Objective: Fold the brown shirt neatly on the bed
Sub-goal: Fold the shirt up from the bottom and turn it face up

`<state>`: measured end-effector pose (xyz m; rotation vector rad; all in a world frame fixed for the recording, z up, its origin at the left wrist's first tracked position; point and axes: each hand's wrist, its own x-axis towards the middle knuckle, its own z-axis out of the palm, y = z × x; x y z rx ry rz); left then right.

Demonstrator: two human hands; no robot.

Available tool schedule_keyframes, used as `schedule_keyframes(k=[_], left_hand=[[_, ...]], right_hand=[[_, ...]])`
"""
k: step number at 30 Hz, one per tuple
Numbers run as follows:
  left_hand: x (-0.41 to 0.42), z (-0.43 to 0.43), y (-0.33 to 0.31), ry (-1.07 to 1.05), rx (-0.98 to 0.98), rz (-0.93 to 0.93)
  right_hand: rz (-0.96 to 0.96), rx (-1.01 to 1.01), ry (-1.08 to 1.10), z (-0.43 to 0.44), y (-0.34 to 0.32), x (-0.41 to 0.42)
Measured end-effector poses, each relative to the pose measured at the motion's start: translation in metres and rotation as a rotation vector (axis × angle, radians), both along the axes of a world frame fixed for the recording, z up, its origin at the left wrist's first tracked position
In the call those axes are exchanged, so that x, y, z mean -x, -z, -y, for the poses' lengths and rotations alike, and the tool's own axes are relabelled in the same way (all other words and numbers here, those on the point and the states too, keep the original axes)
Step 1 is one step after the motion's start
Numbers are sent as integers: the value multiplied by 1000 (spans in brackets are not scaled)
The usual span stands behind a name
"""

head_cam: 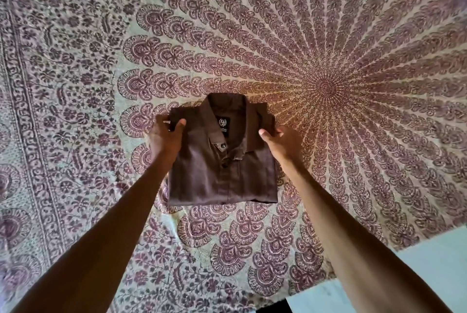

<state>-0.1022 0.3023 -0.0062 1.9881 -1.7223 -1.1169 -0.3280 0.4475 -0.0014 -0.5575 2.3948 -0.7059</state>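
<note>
Head view: the left hand [165, 137] pinches the brown shirt [222, 176] at its 9 o'clock shoulder corner, thumb on top and fingers curled round the edge. The right hand [281, 142] grasps the matching corner at 3 o'clock in the same way. The garment lies directly between the hands, both equally near it, so neither arm has the advantage. It is already a compact, buttoned rectangle lying flat on the mandala-print bedspread [101, 59]. Its long axis runs from 12 to 6, though only slightly longer than it is wide. The collar [227, 107] points to 12 o'clock, away from the person, with the black neck label [223, 123] showing inside it, and the folded lower edge is at 6. The mandala's centre [326, 87] sits at about 2 o'clock from the shirt, and pale floor [429, 262] shows at 4 o'clock. The folding looks almost done; probably only squaring or smoothing is left.
</note>
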Motion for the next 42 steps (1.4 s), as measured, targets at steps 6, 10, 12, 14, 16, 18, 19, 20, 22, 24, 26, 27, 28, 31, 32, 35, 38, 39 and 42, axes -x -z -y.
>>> schedule_keyframes(k=[6,10,12,14,16,18,19,20,22,24,26,27,28,31,32,35,38,39,42], left_hand=[[8,9,-6,-15,-14,82],[2,20,4,-22,-123,74],[1,23,5,-1,-208,43],[0,31,8,9,-284,-12],[-1,40,5,26,-362,-54],[-3,46,2,-74,-495,-280],[-5,46,1,-122,-543,-402],[-8,45,2,-141,-565,-482],[-12,43,8,-120,-562,-495],[-12,45,11,-88,-550,-440],[-11,48,10,-8,-495,-353],[-11,49,12,28,-472,-314],[-11,51,12,36,-463,-307],[-9,50,9,4,-405,-320],[-10,50,10,6,-360,-277],[-22,49,21,7,-313,-178],[-26,30,19,-41,-276,-134],[-25,19,13,-34,-274,-108],[-30,-7,8,79,-242,43]], right_hand=[[115,40,80,23,-8,0],[151,139,132,29,-12,-7],[173,130,163,29,-10,-9],[299,128,211,31,-9,-10],[517,174,284,35,-6,-6],[698,195,350,38,-6,-1],[780,199,366,38,-7,1],[856,203,382,38,-6,4],[947,201,404,39,-2,8],[888,145,391,41,7,10],[682,63,324,43,15,12],[572,33,289,44,19,13],[510,32,275,44,19,12],[433,96,233,43,21,12],[415,122,220,43,20,11],[341,127,178,37,14,8],[277,87,121,18,7,0],[308,77,115,9,8,-4],[456,82,134,-9,10,-12]])
